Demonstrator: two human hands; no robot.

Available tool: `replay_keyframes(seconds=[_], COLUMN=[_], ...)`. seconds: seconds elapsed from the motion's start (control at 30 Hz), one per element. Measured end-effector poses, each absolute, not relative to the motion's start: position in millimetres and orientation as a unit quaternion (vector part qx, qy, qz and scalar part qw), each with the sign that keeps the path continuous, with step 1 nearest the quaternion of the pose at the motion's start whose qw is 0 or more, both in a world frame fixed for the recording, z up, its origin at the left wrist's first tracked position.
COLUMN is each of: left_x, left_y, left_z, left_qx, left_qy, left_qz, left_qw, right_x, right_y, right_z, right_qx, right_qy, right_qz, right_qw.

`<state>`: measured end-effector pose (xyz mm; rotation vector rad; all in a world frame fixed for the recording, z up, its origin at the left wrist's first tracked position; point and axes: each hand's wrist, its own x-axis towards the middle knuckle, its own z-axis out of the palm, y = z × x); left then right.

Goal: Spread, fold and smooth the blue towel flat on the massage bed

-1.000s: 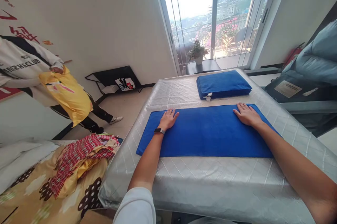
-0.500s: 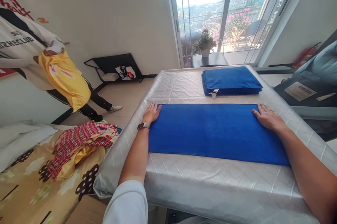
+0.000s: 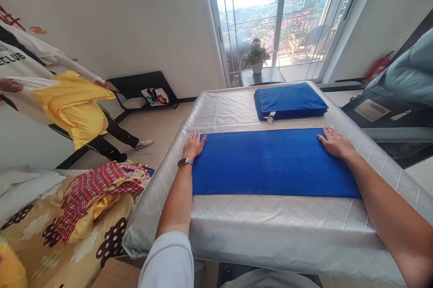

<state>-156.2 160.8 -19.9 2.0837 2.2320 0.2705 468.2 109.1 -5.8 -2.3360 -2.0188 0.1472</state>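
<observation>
A blue towel [image 3: 267,164] lies flat across the table as a long, wide strip. My left hand [image 3: 194,145] rests palm down on its far left corner, fingers stretched out, with a watch on the wrist. At the far right corner my right hand [image 3: 336,142] also lies flat, thumb spread on the cloth. Neither hand grips anything. Beyond the strip sits a neat stack of folded blue towels [image 3: 291,98], a white tag showing at its near left side.
A silver quilted cover [image 3: 230,107] drapes the table. At left a person holds a yellow cloth [image 3: 76,107] beside a bed with a red checked cloth [image 3: 91,193]. A potted plant [image 3: 257,58] stands on a chair by the glass door. A grey armrest [image 3: 399,133] is at right.
My hands stay flat on the towel's far corners while the view shifts slightly. The person at left has spread the yellow cloth wider between both hands.
</observation>
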Motion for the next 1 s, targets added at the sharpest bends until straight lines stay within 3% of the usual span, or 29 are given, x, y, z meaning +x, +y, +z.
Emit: replay_keyframes(seconds=[0.17, 0.3, 0.53, 0.63, 1.0], left_x=[-159, -135, 33, 84, 73], left_y=[161, 160, 147, 142, 143], left_z=[-2, 19, 17, 1, -9], left_qx=[0.684, 0.686, 0.845, 0.85, 0.848], left_qy=[0.726, 0.725, 0.524, 0.513, 0.523], left_qz=[0.025, 0.061, 0.109, 0.112, 0.057], left_qw=[0.064, 0.008, 0.023, 0.049, 0.067], right_x=[465, 428, 267, 230, 252], right_y=[106, 104, 113, 118, 120], right_z=[1, 16, 22, 9, 0], right_qx=[-0.76, -0.743, -0.599, -0.585, -0.626], right_qy=[-0.647, -0.667, -0.796, -0.807, -0.776], right_qz=[0.06, -0.003, 0.006, 0.018, 0.068], right_qw=[0.019, 0.048, 0.085, 0.073, 0.033])
